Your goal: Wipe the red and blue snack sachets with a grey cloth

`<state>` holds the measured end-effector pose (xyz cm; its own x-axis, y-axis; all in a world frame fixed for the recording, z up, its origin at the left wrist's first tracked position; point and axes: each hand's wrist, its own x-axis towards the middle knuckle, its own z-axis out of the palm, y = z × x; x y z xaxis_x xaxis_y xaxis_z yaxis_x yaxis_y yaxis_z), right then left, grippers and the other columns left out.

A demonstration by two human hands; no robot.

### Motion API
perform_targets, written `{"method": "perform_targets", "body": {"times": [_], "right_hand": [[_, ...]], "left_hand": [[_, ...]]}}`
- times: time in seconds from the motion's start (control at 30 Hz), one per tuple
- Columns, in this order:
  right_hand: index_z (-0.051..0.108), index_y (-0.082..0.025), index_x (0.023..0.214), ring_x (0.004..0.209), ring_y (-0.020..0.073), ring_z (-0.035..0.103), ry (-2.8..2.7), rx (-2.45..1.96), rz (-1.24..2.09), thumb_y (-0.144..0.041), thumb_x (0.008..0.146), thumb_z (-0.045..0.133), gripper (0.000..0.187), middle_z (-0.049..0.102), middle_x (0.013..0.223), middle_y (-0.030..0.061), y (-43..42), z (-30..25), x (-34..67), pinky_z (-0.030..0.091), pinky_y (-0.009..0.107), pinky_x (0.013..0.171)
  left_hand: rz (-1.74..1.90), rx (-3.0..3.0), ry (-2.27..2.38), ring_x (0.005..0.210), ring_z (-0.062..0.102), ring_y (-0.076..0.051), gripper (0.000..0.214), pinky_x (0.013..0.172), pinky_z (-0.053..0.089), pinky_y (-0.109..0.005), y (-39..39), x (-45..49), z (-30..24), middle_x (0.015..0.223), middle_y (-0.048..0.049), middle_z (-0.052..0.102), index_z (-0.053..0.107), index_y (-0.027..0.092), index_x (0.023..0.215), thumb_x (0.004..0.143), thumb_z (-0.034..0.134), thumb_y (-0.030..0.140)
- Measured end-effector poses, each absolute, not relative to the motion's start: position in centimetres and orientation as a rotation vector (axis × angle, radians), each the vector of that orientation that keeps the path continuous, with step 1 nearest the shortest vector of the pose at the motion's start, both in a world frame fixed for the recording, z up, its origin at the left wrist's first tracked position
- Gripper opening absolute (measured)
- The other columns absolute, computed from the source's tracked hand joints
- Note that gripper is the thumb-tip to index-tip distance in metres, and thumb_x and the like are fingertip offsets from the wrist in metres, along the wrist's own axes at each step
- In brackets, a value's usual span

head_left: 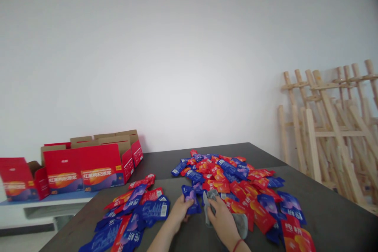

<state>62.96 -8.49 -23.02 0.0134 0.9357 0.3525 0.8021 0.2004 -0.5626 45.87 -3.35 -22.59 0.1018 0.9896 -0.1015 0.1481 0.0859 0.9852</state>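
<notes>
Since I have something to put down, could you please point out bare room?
The dark flat table is bare along its right edge, outside the large heap of red and blue pouches, and back left, between that heap and the red cardboard boxes. It is crowded at the heap, the smaller left pile and the right hand.

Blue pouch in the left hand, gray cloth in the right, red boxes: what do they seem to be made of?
Blue pouch: likely plastic or foil film, satin-looking; it is thin and printed.
Gray cloth: matte, soft-looking fabric, bunched in folds; fiber unclear.
Red boxes: apparently cardboard, smooth and printed outside; flaps show plain brown.
</notes>
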Motion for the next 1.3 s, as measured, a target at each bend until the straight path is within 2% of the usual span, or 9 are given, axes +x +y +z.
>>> {"method": "perform_targets", "body": {"times": [0.13, 0.3, 0.4, 0.47, 0.53, 0.67, 0.83, 1.03, 1.3], "right_hand": [[0.058, -0.014, 0.116, 0.116, 0.0264, 0.051, -1.764, -1.547, 0.426, -0.044, 0.075, 0.056, 0.051, 0.058, 0.121, 0.0137, -8.2, -22.6, 62.9, 0.037, 0.032, 0.097], [0.059, -0.019, 0.102, 0.091, 0.0176, 0.061, -1.854, -1.413, 0.674, -0.026, 0.071, 0.056, 0.032, 0.067, 0.1, 0.0048, -7.9, -21.0, 63.6, 0.042, 0.024, 0.078], [0.061, -0.021, 0.088, 0.082, 0.0148, 0.06, -2.0, -1.472, 0.628, -0.021, 0.068, 0.057, 0.021, 0.068, 0.089, 0.0005, -7.6, -20.4, 64.4, 0.04, 0.022, 0.071], [0.062, -0.021, 0.08, 0.078, 0.0149, 0.059, -2.057, -1.517, 0.589, -0.021, 0.064, 0.061, 0.015, 0.067, 0.083, -0.0008, -7.4, -20.2, 64.8, 0.038, 0.023, 0.068], [0.062, -0.021, 0.076, 0.077, 0.0153, 0.059, -2.094, -1.54, 0.559, -0.02, 0.062, 0.064, 0.015, 0.067, 0.08, -0.0016, -7.1, -20.1, 65.3, 0.037, 0.023, 0.067], [0.064, -0.021, 0.081, 0.086, 0.0186, 0.059, -2.122, -1.632, 0.428, -0.018, 0.064, 0.063, 0.017, 0.066, 0.088, 0.0015, -6.7, -19.6, 66.3, 0.038, 0.026, 0.074], [0.053, -0.012, 0.119, 0.116, 0.0282, 0.043, -1.971, -1.78, 0.088, -0.014, 0.081, 0.044, 0.04, 0.05, 0.124, 0.0175, -7.7, -18.5, 65.4, 0.035, 0.038, 0.09], [0.05, -0.018, 0.124, 0.113, 0.0281, 0.045, -2.151, -1.557, -0.239, -0.023, 0.084, 0.047, 0.041, 0.052, 0.124, 0.0116, -9.7, -21.1, 58.2, 0.04, 0.041, 0.088], [0.058, -0.018, 0.116, 0.106, 0.0264, 0.05, -2.189, -1.715, -0.245, -0.015, 0.085, 0.041, 0.035, 0.057, 0.116, 0.0118, -8.1, -22.9, 59.6, 0.045, 0.037, 0.082]], "left_hand": [[1.101, 1.112, 1.051, 0.037, 0.041, -0.005, 0.052, 0.038, 0.03, -0.016, -5.4, 49.3, -24.1, 0.054, 0.0077, 0.053, 0.054, 0.02, 0.104, 0.064, 0.066, 0.051], [1.123, 1.189, 0.961, 0.057, 0.056, -0.012, 0.051, 0.055, 0.044, -0.023, -5.2, 49.2, -23.4, 0.068, 0.0014, 0.061, 0.057, 0.017, 0.1, 0.061, 0.071, 0.047], [1.284, 1.492, 1.121, 0.07, 0.057, -0.016, 0.039, 0.066, 0.043, -0.025, -4.4, 46.9, -22.1, 0.073, -0.0001, 0.062, 0.061, 0.017, 0.087, 0.063, 0.069, 0.046], [1.312, 1.731, 1.223, 0.071, 0.054, -0.015, 0.031, 0.067, 0.04, -0.025, -3.9, 45.4, -21.3, 0.07, 0.0006, 0.059, 0.061, 0.017, 0.072, 0.068, 0.063, 0.048], [1.231, 1.863, 1.281, 0.065, 0.05, -0.014, 0.036, 0.063, 0.037, -0.024, -3.7, 44.4, -21.0, 0.062, 0.002, 0.054, 0.056, 0.017, 0.059, 0.072, 0.057, 0.05], [0.958, 1.688, 1.271, 0.046, 0.037, -0.008, 0.043, 0.047, 0.027, -0.022, -3.8, 44.2, -22.0, 0.049, 0.006, 0.045, 0.049, 0.018, 0.058, 0.068, 0.053, 0.06], [0.865, 1.447, 1.315, 0.032, 0.029, -0.005, 0.05, 0.038, 0.017, -0.021, -4.0, 45.6, -23.7, 0.042, 0.0071, 0.046, 0.046, 0.02, 0.063, 0.062, 0.053, 0.069], [0.864, 1.459, 1.258, 0.03, 0.032, -0.006, 0.043, 0.037, 0.02, -0.02, -4.4, 45.9, -23.5, 0.037, 0.0071, 0.042, 0.051, 0.017, 0.062, 0.073, 0.047, 0.058], [0.803, 1.461, 1.356, 0.027, 0.027, -0.006, 0.03, 0.036, 0.015, -0.02, -4.3, 45.5, -23.8, 0.037, 0.0072, 0.044, 0.045, 0.02, 0.061, 0.079, 0.044, 0.043]]}}
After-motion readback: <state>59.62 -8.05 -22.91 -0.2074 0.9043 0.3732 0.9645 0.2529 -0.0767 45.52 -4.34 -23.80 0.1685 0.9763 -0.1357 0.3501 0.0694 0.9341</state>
